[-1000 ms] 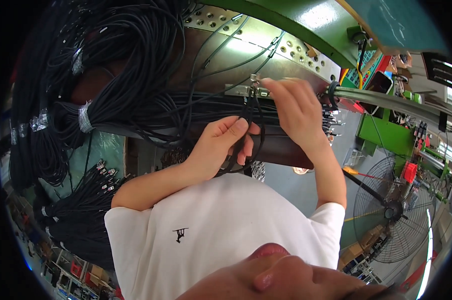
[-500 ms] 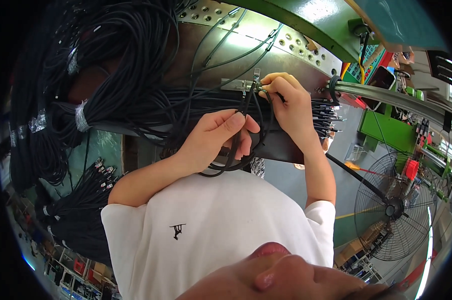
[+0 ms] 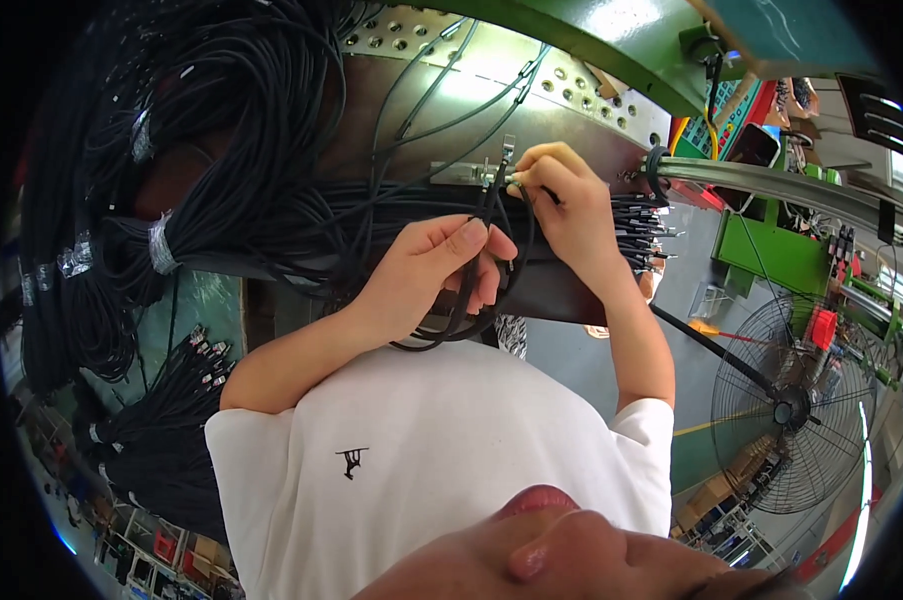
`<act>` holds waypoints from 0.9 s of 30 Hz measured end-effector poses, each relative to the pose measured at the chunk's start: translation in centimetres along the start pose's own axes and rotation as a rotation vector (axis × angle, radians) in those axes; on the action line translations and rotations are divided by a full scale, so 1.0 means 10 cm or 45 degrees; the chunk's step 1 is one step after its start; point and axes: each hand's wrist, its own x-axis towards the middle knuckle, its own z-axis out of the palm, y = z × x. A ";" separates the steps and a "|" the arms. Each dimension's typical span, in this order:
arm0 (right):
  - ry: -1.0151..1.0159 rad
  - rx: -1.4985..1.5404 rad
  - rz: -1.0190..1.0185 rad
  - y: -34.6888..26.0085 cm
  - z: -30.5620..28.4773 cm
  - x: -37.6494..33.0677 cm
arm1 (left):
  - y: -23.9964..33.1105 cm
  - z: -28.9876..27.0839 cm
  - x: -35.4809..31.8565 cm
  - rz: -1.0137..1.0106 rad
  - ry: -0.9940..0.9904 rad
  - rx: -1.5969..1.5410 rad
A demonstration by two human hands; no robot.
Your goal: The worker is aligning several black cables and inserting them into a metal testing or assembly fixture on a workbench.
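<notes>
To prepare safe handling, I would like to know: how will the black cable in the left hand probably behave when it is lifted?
The black cable would probably flex rather than stay straight, since it bends into a loop below the left hand. It may spring back a little, as the loop's curve looks smooth.

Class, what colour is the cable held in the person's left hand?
The cable in the left hand is black, best seen in the head view.

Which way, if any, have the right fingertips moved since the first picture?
Yes: the right fingertips have shifted slightly down the picture, farther from the perforated metal panel.
</notes>
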 end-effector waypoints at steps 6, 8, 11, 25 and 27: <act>0.038 -0.218 -0.149 -0.02 -0.02 0.02 | 0.01 0.04 0.00 -0.001 -0.064 -0.034; 0.158 -0.394 -0.375 -0.03 -0.15 -0.02 | 0.02 0.03 0.04 -0.023 -0.062 -0.030; 0.188 -0.675 -0.533 -0.25 -0.31 -0.02 | 0.08 0.10 0.10 -0.107 -0.093 0.063; 0.390 -0.265 -0.189 0.26 0.01 -0.20 | 0.22 0.16 0.15 -0.166 -0.215 0.133; 0.283 -0.195 -0.132 0.24 -0.08 -0.19 | 0.19 0.14 0.21 -0.178 -0.221 0.090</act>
